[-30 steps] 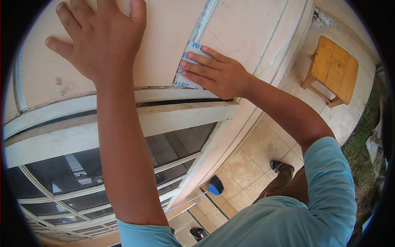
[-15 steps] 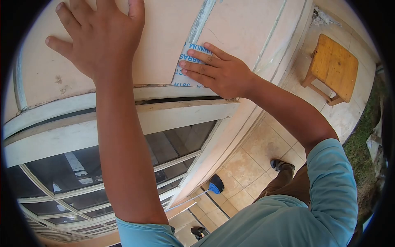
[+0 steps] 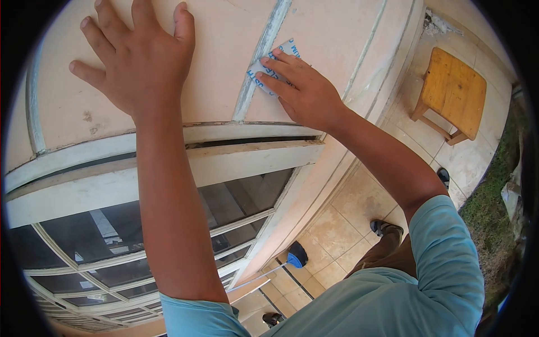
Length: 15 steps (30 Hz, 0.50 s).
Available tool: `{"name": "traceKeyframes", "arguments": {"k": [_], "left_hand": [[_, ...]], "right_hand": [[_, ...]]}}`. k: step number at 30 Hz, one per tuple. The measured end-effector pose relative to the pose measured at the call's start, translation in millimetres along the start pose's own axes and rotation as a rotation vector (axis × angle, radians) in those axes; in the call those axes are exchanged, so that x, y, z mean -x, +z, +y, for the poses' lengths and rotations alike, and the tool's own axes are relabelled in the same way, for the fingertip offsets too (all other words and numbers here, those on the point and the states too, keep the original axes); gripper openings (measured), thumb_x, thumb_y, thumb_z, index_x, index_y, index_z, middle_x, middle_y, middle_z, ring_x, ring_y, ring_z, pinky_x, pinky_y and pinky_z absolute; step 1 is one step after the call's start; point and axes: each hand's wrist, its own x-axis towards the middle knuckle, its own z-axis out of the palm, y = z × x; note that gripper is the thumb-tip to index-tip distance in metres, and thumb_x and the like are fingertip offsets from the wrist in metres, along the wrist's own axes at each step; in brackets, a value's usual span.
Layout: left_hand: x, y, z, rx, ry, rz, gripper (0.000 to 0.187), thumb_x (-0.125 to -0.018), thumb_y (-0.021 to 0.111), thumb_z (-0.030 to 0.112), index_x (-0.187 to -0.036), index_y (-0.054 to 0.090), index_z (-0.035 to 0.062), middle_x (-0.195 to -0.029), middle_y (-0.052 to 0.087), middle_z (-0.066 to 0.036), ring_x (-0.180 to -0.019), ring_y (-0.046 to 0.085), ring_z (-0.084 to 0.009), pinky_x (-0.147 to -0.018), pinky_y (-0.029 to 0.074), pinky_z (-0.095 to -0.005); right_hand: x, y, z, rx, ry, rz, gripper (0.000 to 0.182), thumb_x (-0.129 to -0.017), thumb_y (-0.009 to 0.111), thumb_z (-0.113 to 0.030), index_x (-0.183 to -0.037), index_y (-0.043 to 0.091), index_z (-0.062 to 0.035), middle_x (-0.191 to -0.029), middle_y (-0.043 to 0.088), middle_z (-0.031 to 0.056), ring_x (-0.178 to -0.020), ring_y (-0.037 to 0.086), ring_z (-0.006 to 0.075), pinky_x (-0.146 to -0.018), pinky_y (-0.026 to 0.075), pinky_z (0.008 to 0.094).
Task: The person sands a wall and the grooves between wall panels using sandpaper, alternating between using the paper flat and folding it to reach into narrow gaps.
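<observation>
A sheet of sandpaper (image 3: 288, 47) with blue print on its back is under the fingers of my right hand (image 3: 309, 92). Those fingers press it over a worn, whitish-blue groove strip (image 3: 245, 101) that runs up the pale pink wall (image 3: 216, 73). One corner of the sheet sticks out above the fingertips, and its abrasive face is hidden. Left of the strip, my left hand (image 3: 147, 64) lies on the wall with its fingers spread and nothing in it.
Below the wall is a white-framed window (image 3: 247, 151) with a dark gap along its top. A wooden stool (image 3: 453, 95) stands on the tiled floor (image 3: 337, 230) at right. A blue-and-black broom head (image 3: 297, 255) rests low down. Grass (image 3: 488, 224) borders the tiles.
My right hand and the sandpaper have moved up the strip, away from the window frame, and the sheet has tilted. The strip's lower end is now uncovered. My left hand stays spread on the wall.
</observation>
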Motion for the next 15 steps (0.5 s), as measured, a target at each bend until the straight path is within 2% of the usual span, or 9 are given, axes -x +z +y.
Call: {"name": "traceKeyframes", "arguments": {"k": [2, 6, 7, 8, 9, 11, 12, 13, 15], "left_hand": [[0.7, 0.6, -0.6, 0.012, 0.002, -0.002, 0.06, -0.096, 0.056, 0.049, -0.152, 0.045, 0.0305, -0.169, 0.024, -0.006, -0.158, 0.013, -0.0238, -0.127, 0.005, -0.0567], [1.8, 0.4, -1.4, 0.009, -0.007, 0.001, 0.06, -0.096, 0.056, 0.049, -0.152, 0.045, 0.0305, -0.169, 0.023, -0.006, -0.158, 0.013, -0.0239, -0.127, 0.005, -0.0567], [1.9, 1.3, -3.7, 0.136, 0.015, 0.022, 0.06, -0.096, 0.056, 0.049, -0.152, 0.045, 0.0306, -0.169, 0.023, -0.006, -0.158, 0.014, -0.0239, -0.127, 0.005, -0.0566], [2.0, 2.2, -5.5, 0.264, 0.037, 0.042, 0.06, -0.096, 0.056, 0.048, -0.152, 0.045, 0.0306, -0.169, 0.023, -0.006, -0.158, 0.014, -0.024, -0.127, 0.005, -0.0566], [1.6, 2.2, -4.4, 0.262, 0.036, 0.042, 0.06, -0.096, 0.056, 0.048, -0.152, 0.045, 0.0306, -0.169, 0.023, -0.006, -0.158, 0.014, -0.024, -0.127, 0.005, -0.0566], [1.9, 0.1, -0.3, 0.025, -0.007, 0.017, 0.059, -0.096, 0.056, 0.048, -0.152, 0.045, 0.0309, -0.169, 0.023, -0.006, -0.158, 0.014, -0.0241, -0.127, 0.005, -0.0566], [1.7, -0.1, -2.0, 0.027, -0.009, 0.014, 0.059, -0.096, 0.056, 0.048, -0.152, 0.045, 0.0309, -0.169, 0.023, -0.006, -0.158, 0.014, -0.0241, -0.127, 0.005, -0.0566], [1.5, -0.3, -5.0, 0.133, 0.023, 0.028, 0.059, -0.096, 0.057, 0.048, -0.152, 0.045, 0.031, -0.169, 0.023, -0.006, -0.158, 0.014, -0.0241, -0.127, 0.005, -0.0565], [1.9, -0.4, -5.4, 0.238, 0.054, 0.041, 0.059, -0.096, 0.057, 0.048, -0.152, 0.045, 0.0312, -0.169, 0.023, -0.006, -0.158, 0.014, -0.0241, -0.127, 0.005, -0.0564]], "right_hand": [[2.5, 2.3, -0.6, -0.012, 0.047, 0.019, 0.032, -0.091, 0.068, -0.005, -0.122, 0.073, -0.0107, -0.143, 0.06, 0.0071, -0.142, 0.048, 0.0315, -0.113, 0.045, 0.0479], [6.1, 0.9, -5.4, 0.062, -0.11, 0.189, 0.027, -0.091, 0.072, -0.011, -0.117, 0.076, -0.0169, -0.138, 0.063, 0.0051, -0.134, 0.055, 0.0275, -0.11, 0.046, 0.0492], [7.2, 0.5, -9.2, 0.083, -0.176, 0.271, 0.027, -0.091, 0.073, -0.012, -0.117, 0.077, -0.0195, -0.135, 0.065, 0.0052, -0.129, 0.059, 0.0263, -0.11, 0.046, 0.05], [9.3, 2.9, -11.2, 0.082, -0.175, 0.272, 0.027, -0.091, 0.073, -0.012, -0.117, 0.077, -0.0195, -0.135, 0.065, 0.0052, -0.129, 0.059, 0.0263, -0.11, 0.046, 0.05], [12.1, 6.4, -12.3, 0.07, -0.151, 0.257, 0.031, -0.088, 0.074, -0.009, -0.116, 0.077, -0.0213, -0.133, 0.066, 0.0053, -0.127, 0.06, 0.0264, -0.111, 0.045, 0.0515], [11.7, 7.7, -12.6, 0.057, -0.129, 0.234, 0.034, -0.086, 0.074, -0.006, -0.116, 0.077, -0.023, -0.131, 0.066, 0.0054, -0.124, 0.061, 0.0265, -0.112, 0.044, 0.053], [8.8, 8.6, -10.6, 0.045, -0.087, 0.155, 0.035, -0.083, 0.075, -0.008, -0.115, 0.076, -0.0219, -0.127, 0.067, 0.003, -0.123, 0.061, 0.0251, -0.111, 0.045, 0.0512], [5.5, 8.5, -10.2, 0.033, -0.044, 0.078, 0.036, -0.08, 0.076, -0.01, -0.113, 0.076, -0.0208, -0.123, 0.067, 0.0006, -0.121, 0.061, 0.0238, -0.111, 0.047, 0.0495], [3.3, 7.4, -15.1, -0.006, 0.012, 0.066, 0.034, -0.082, 0.074, -0.01, -0.115, 0.076, -0.0189, -0.124, 0.067, 0.0014, -0.123, 0.061, 0.0248, -0.112, 0.046, 0.0496]]}}
